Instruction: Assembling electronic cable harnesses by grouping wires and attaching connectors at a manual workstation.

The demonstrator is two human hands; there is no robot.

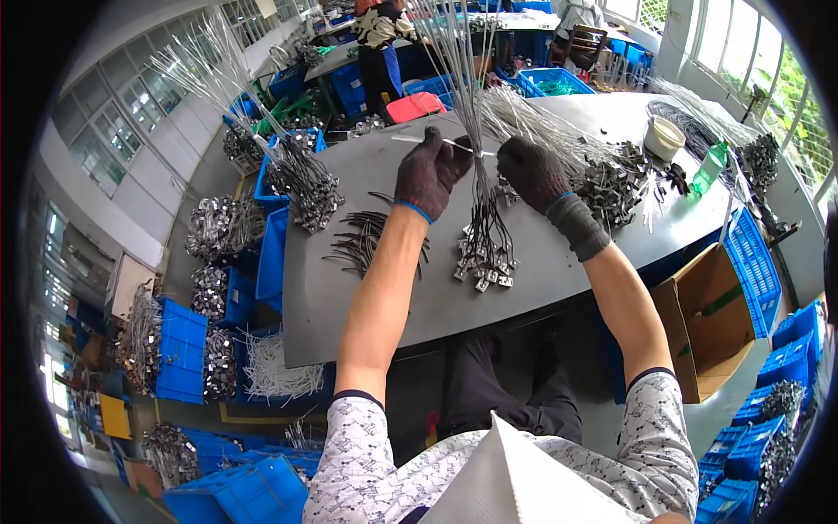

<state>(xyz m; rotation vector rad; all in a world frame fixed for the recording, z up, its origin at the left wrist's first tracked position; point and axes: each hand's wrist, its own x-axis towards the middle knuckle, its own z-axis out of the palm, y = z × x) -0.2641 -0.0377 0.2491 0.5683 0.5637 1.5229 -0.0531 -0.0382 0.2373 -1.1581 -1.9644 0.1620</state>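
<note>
A tall bundle of thin pale wires (464, 79) stands over the table between my gloved hands. Its lower part is black, and metal clips (483, 262) at its ends rest on the tabletop. A white cable tie (463, 146) crosses the bundle at hand height. My left hand (430, 175), in a dark glove, pinches the tie just left of the wires. To the right of them, my right hand (531, 172) is closed at the tie's other end; its fingertips are partly hidden. Short black tubes or strips (356, 240) lie beside my left forearm.
Another wire bundle (301, 179) sits at the table's left edge. A heap of metal-ended wires (611, 183), a green bottle (710, 166) and a white tub (663, 138) are at the right. Blue crates (183, 349) and an open carton (711, 314) flank the table (332, 323). A person (378, 61) stands beyond.
</note>
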